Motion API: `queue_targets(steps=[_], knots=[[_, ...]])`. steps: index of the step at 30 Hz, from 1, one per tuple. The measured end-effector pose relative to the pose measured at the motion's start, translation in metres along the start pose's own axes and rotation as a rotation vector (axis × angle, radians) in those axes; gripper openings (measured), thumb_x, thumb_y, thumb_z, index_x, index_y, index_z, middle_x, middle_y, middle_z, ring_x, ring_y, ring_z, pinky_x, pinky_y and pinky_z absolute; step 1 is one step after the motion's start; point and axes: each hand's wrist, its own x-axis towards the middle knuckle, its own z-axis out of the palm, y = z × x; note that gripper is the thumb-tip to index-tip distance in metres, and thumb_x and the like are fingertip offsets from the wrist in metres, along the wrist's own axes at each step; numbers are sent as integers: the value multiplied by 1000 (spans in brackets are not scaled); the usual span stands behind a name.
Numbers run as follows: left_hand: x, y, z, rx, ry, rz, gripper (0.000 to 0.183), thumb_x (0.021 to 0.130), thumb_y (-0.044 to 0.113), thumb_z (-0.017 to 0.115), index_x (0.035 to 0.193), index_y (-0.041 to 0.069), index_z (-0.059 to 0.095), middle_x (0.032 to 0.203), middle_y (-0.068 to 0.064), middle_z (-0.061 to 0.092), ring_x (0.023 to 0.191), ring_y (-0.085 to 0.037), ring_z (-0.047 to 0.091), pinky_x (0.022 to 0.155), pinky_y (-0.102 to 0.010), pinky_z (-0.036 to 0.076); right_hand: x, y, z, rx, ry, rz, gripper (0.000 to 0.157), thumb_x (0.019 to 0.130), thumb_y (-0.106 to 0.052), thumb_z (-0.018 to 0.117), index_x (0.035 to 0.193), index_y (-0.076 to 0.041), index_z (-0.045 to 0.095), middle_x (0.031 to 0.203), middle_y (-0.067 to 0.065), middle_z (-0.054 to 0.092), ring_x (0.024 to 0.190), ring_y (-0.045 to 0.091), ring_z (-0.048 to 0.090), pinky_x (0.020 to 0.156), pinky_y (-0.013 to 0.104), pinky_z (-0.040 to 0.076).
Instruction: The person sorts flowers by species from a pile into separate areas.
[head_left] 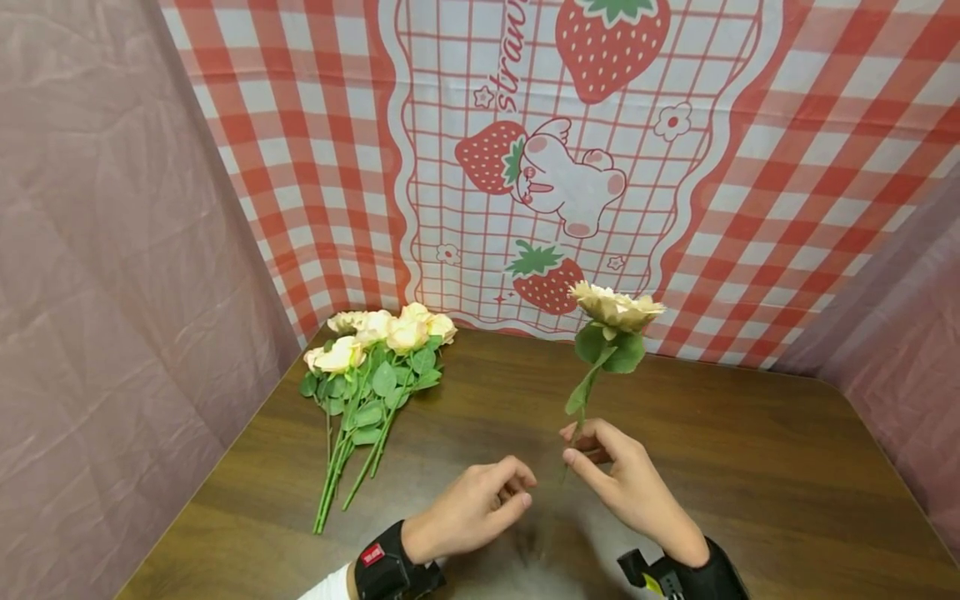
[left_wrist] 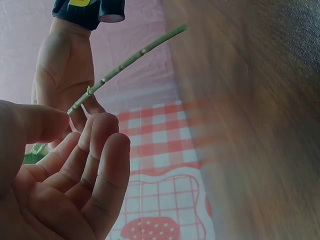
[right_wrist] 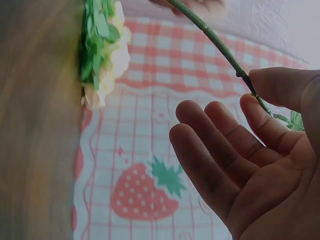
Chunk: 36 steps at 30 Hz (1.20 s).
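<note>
A single cream rose with green leaves stands upright above the table, its bloom at the top. My right hand pinches its stem between thumb and forefinger, with the other fingers loosely bent. In the right wrist view the green stem runs from that pinch up toward the top edge. To the left of the stem is my left hand, its fingers relaxed and slightly bent, holding nothing. The left wrist view shows the bare lower stem extending past the left fingertips, apart from them.
A bunch of cream roses lies on the left of the brown wooden table, stems pointing toward me. Behind the table hangs a red-and-white checked cloth with strawberries. Pink drapes flank both sides.
</note>
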Motion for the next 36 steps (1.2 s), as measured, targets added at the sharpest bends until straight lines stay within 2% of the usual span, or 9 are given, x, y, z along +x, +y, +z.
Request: queue_targets(steps=[8, 13, 17, 19, 21, 27, 31, 36], knots=[[-1, 0, 0, 36, -19, -6, 14, 98, 12, 58, 112, 12, 59, 101, -2, 70, 85, 4, 61, 72, -9, 49, -2, 9, -32, -86, 150, 58, 14, 92, 1, 67, 102, -8, 61, 110, 8, 69, 86, 0, 64, 67, 21, 53], [-1, 1, 1, 42, -70, -14, 15, 100, 12, 57, 115, 13, 59, 103, -4, 71, 87, 4, 62, 73, -10, 49, -8, 15, -53, -134, 214, 103, 16, 94, -2, 65, 108, -8, 62, 113, 8, 68, 86, -2, 64, 68, 16, 50], [0, 0, 2, 46, -100, -16, 15, 101, 12, 55, 116, 13, 59, 104, -5, 71, 88, 4, 62, 73, -10, 49, -13, 19, -67, -147, 246, 146, 18, 96, -4, 64, 113, -8, 62, 111, -4, 67, 86, -2, 64, 68, 15, 49], [0, 0, 1, 43, -97, -20, 15, 101, 12, 55, 116, 13, 59, 103, -5, 71, 87, 3, 63, 73, -11, 49, -14, 23, -75, -139, 259, 162, 18, 97, -4, 62, 115, -6, 61, 107, -11, 67, 86, -2, 65, 68, 14, 49], [1, -1, -1, 40, -82, -30, 15, 101, 13, 56, 116, 13, 59, 102, -5, 71, 87, 2, 63, 73, -12, 50, -14, 26, -81, -141, 269, 182, 18, 98, -6, 61, 115, -4, 61, 100, -14, 67, 83, -1, 65, 67, 15, 50], [0, -2, -11, 39, -32, -64, 14, 100, 12, 57, 114, 14, 60, 98, -3, 71, 84, 1, 63, 70, -16, 51, -16, 33, -95, -207, 276, 238, 19, 102, -12, 56, 118, -2, 58, 90, 7, 70, 75, -2, 63, 64, 18, 51], [0, -2, -13, 45, -36, -76, 13, 100, 14, 57, 113, 14, 60, 98, -1, 71, 84, 2, 62, 70, -16, 51, -22, 40, -103, -243, 284, 262, 22, 102, -12, 55, 120, -1, 57, 89, 8, 70, 73, -3, 62, 63, 15, 49], [0, 0, -14, 50, -53, -71, 14, 101, 15, 56, 114, 16, 59, 100, 0, 71, 84, 3, 62, 71, -15, 51, -33, 50, -115, -275, 285, 317, 24, 102, -14, 55, 123, -2, 56, 91, 2, 69, 74, -5, 61, 64, 15, 49]])
